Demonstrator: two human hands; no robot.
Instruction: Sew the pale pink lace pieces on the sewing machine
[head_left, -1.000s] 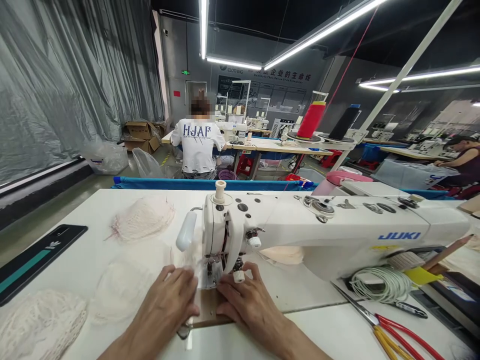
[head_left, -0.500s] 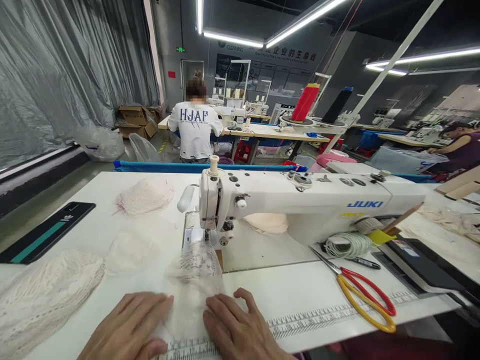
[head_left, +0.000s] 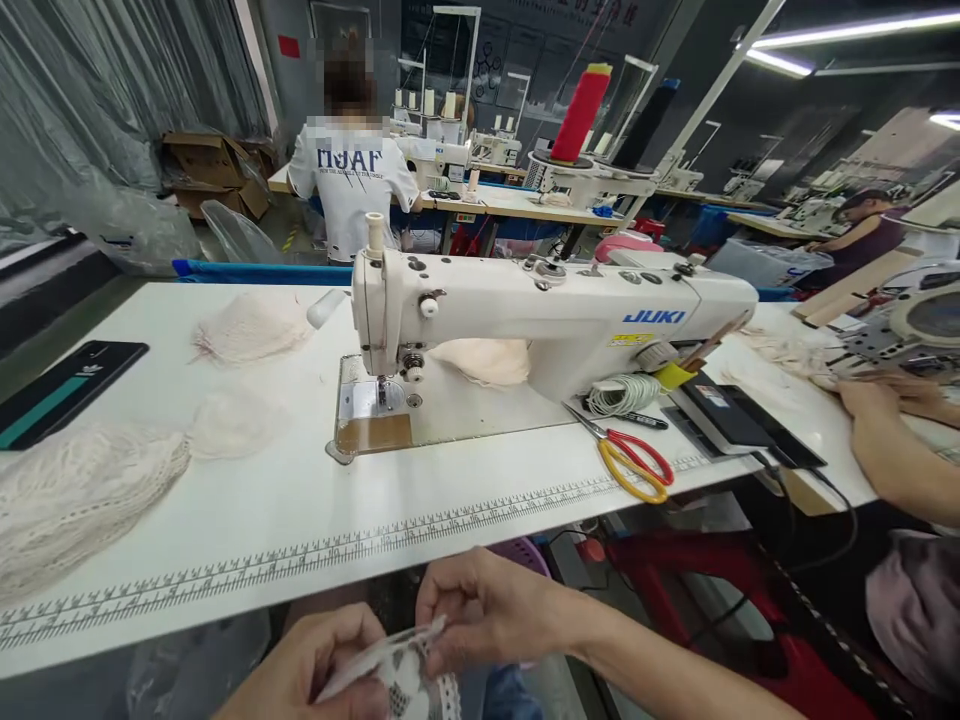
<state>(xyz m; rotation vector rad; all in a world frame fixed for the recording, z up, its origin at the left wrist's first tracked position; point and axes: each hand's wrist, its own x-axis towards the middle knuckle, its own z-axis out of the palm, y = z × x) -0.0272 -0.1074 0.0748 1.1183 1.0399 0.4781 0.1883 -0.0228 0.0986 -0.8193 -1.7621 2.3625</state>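
Observation:
Below the table's front edge, my left hand (head_left: 322,670) and my right hand (head_left: 487,605) both pinch a small piece of white lace (head_left: 409,670) between them. Their fingers are closed on it. The white JUKI sewing machine (head_left: 540,310) stands on the white table (head_left: 300,510) ahead, with nothing under its needle (head_left: 381,392). Piles of white lace pieces (head_left: 67,490) lie at the left, and a smaller piece (head_left: 232,425) sits beside them.
Red and yellow scissors (head_left: 634,465) and a coil of white cord (head_left: 619,393) lie right of the machine. A dark phone (head_left: 64,390) rests at far left. A co-worker's arm (head_left: 892,450) reaches in at right. Another person (head_left: 349,170) sits ahead, back turned.
My hands drew the lace piece from under the needle, across the table and down below its front edge. The view has tipped downward and pulled back.

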